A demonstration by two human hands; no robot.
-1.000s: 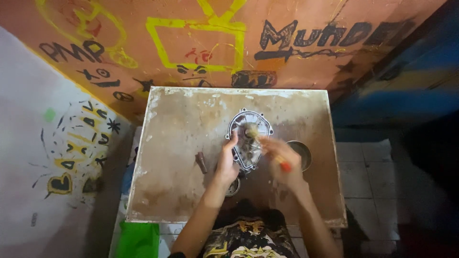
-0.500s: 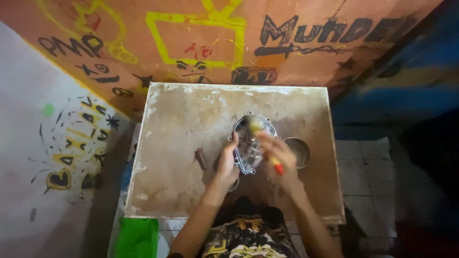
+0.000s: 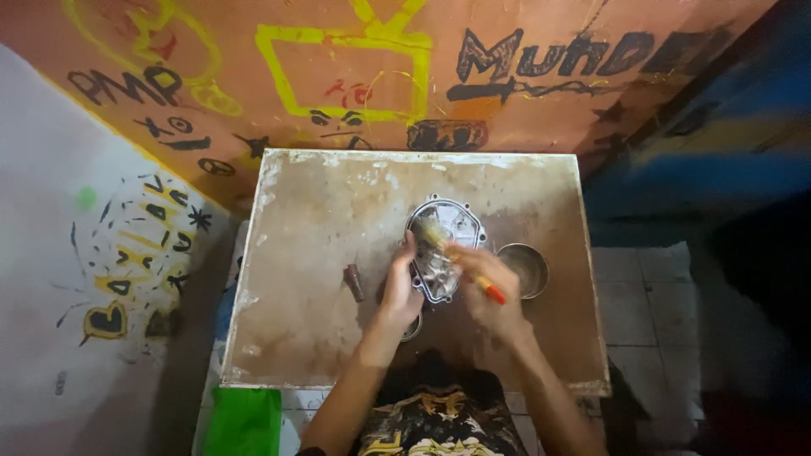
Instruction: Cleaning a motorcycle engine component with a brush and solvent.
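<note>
Metal cover, L hand steadying, R hand brushing

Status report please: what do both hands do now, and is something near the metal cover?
Left hand steadies metal cover. Right hand holds orange-handled brush on it. Small metal bowl right beside.

Brush tip has shifted up the metal cover
</note>
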